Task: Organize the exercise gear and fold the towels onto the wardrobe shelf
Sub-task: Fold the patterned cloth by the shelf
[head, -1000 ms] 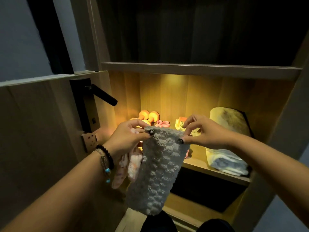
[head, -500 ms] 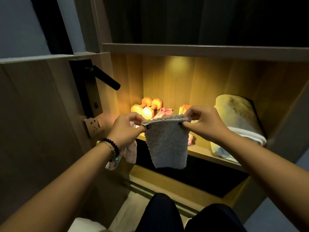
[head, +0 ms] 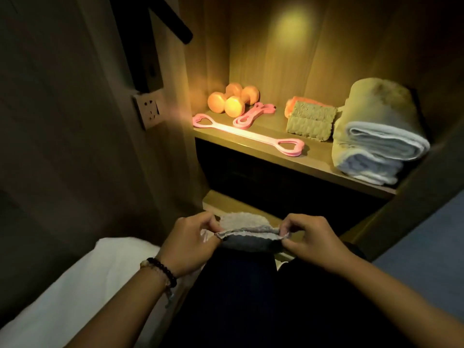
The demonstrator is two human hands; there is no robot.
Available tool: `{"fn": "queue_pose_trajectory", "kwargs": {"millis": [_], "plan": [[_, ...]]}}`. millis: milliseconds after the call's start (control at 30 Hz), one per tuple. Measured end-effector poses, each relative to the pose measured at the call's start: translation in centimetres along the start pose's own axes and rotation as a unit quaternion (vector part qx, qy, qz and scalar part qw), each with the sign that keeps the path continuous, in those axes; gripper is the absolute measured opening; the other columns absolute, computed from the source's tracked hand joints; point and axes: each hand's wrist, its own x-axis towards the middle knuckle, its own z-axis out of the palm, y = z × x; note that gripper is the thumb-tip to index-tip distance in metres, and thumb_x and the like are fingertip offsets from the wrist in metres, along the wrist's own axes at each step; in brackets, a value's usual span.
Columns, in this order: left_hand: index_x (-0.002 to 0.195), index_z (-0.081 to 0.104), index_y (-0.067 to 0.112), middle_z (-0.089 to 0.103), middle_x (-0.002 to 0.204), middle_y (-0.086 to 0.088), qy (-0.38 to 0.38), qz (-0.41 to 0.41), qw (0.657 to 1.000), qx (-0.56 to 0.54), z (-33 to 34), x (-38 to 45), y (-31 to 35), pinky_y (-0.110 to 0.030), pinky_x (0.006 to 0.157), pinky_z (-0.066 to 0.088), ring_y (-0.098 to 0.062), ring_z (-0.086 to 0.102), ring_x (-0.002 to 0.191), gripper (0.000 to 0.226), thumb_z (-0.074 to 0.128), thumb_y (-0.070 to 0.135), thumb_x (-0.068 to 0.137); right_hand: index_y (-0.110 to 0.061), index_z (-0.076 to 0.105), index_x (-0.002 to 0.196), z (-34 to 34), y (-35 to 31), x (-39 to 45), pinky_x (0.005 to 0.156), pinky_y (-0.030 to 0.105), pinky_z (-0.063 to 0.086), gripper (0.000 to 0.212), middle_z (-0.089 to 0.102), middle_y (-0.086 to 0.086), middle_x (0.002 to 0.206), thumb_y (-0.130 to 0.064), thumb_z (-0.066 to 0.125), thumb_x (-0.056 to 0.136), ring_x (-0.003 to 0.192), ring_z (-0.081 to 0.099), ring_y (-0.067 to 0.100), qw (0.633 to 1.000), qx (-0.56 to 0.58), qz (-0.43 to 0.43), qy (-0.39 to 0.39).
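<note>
Grey, nubbly small towel (head: pixel 244 229), folded over, held low above the person's dark-clad lap, below and in front of the shelf. Left hand (head: pixel 190 243) pinches its left edge between thumb and curled fingers; a pale cloth scrap shows under that palm. Right hand (head: pixel 310 241) pinches the right edge the same way. Dark bead bracelet (head: pixel 162 268) on the left wrist.

Wooden wardrobe shelf (head: pixel 313 159), lit warm yellow from above. Back left: orange dumbbells (head: pixel 232 99), bunched together. Just beside them, a short pink resistance band (head: pixel 252 114). Along the front edge, a long pink band with heart-shaped handles (head: pixel 247 135), lying flat. Centre: a folded textured towel (head: pixel 310 121) with an orange item (head: pixel 295 102) behind it, touching. Right: a stack of folded white towels (head: pixel 381 151) under a bulky beige roll (head: pixel 379 101).

Left of the shelf: wall socket (head: pixel 149 111) and a black door handle (head: pixel 175 28). White bedding (head: pixel 82 280) lies lower left; the compartment beneath the shelf is dark.
</note>
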Motion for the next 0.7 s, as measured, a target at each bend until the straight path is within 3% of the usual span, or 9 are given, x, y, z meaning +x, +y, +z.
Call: {"fn": "queue_pose_trajectory", "kwargs": {"millis": [167,233,433,533,633,700], "plan": [[0.077,0.068,0.023,0.069,0.078,0.016,0.051,-0.071,0.994,-0.063,0.8,-4.5,-0.3,-0.008,0.071,0.047,-0.003,0.064,0.082,0.014,0.075,0.011,0.078,-0.020,0.061,0.071,2.7,0.1,-3.9,0.070,0.013,0.046,0.029,0.064,-0.008,0.081,0.008,0.067,0.073,0.077,0.063,0.009,0.997,0.071,0.021,-0.004],[0.078,0.067,0.024,0.068,0.078,0.018,0.037,-0.097,0.992,-0.066,1.1,-5.8,-0.4,-0.006,0.069,0.045,-0.002,0.062,0.083,0.014,0.074,0.012,0.079,-0.019,0.061,0.074,3.1,0.0,-5.3,0.071,0.015,0.046,0.028,0.063,-0.009,0.082,0.007,0.068,0.074,0.078,0.062,0.010,0.995,0.091,0.032,-0.020],[0.080,0.065,0.025,0.068,0.079,0.021,0.019,-0.130,0.990,-0.048,1.2,-7.0,-1.0,-0.006,0.066,0.045,0.000,0.062,0.084,0.015,0.074,0.012,0.080,-0.035,0.058,0.125,4.1,0.1,-7.2,0.085,0.016,0.046,0.051,0.060,-0.010,0.095,-0.009,0.071,0.082,0.095,0.060,0.009,0.990,0.123,0.037,-0.056],[0.079,0.066,0.022,0.068,0.077,0.017,0.014,-0.111,0.993,-0.036,0.9,-6.5,-0.8,-0.007,0.067,0.045,-0.003,0.062,0.081,0.013,0.074,0.011,0.079,-0.032,0.067,0.105,4.6,-0.4,-6.9,0.086,0.014,0.042,0.020,0.053,-0.016,0.105,-0.028,0.063,0.085,0.103,0.054,0.006,0.994,0.091,0.009,-0.063],[0.080,0.065,0.021,0.068,0.076,0.011,0.012,-0.101,0.994,-0.036,0.5,-5.7,-0.8,-0.012,0.066,0.047,-0.007,0.064,0.077,0.011,0.073,0.015,0.081,-0.022,0.066,0.096,5.1,-0.8,-6.4,0.081,0.024,0.047,0.027,0.061,-0.011,0.100,-0.041,0.049,0.087,0.097,0.059,0.009,0.990,0.128,0.026,-0.049],[0.081,0.064,0.020,0.068,0.074,0.005,0.013,-0.108,0.993,-0.040,0.3,-5.0,-0.9,-0.015,0.065,0.047,-0.011,0.063,0.073,0.010,0.072,0.015,0.082,-0.020,0.066,0.093,5.4,-0.8,-6.0,0.075,0.034,0.049,0.025,0.065,-0.005,0.090,-0.040,0.051,0.090,0.085,0.061,0.012,0.985,0.162,0.061,-0.029]]}}
